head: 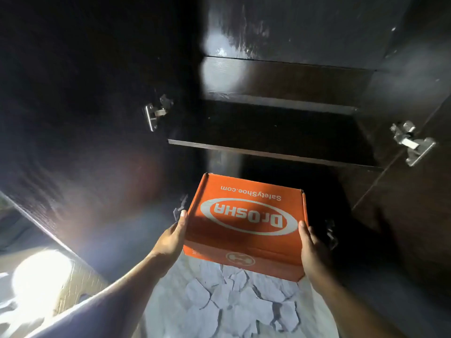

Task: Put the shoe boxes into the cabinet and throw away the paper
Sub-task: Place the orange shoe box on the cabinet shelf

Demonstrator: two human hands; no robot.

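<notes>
Orange cardboard: one shoe box (pixel 245 225), lid on, logo upside down to the wearer, held at the mouth of the dark cabinet (pixel 280 76). Both doors swung wide. Far end of box sits below the front edge of the middle shelf (pixel 273 154), aimed at the bottom compartment, which is too dark to read.

Left hand (pixel 170 237) pressed to the box's left side, thumb lying along the top edge. Right hand (pixel 313 250) on the right side, thumb tip on the lid's corner. Fingers on both run down the sides and mostly out of sight, so the box is squeezed between the two hands (whether they wrap underneath, cannot tell).

Crumpled white paper (pixel 234 306) lies on the floor beneath and behind the box, untouched.

Judgement for the step in hand: keep the box level and low so the lid clears the shelf edge, slide it straight back, square to the side walls. Watch the lower hinge (pixel 332 234) just beside the right hand; knuckles could catch there. Let go only once the base rests on the cabinet floor.
</notes>
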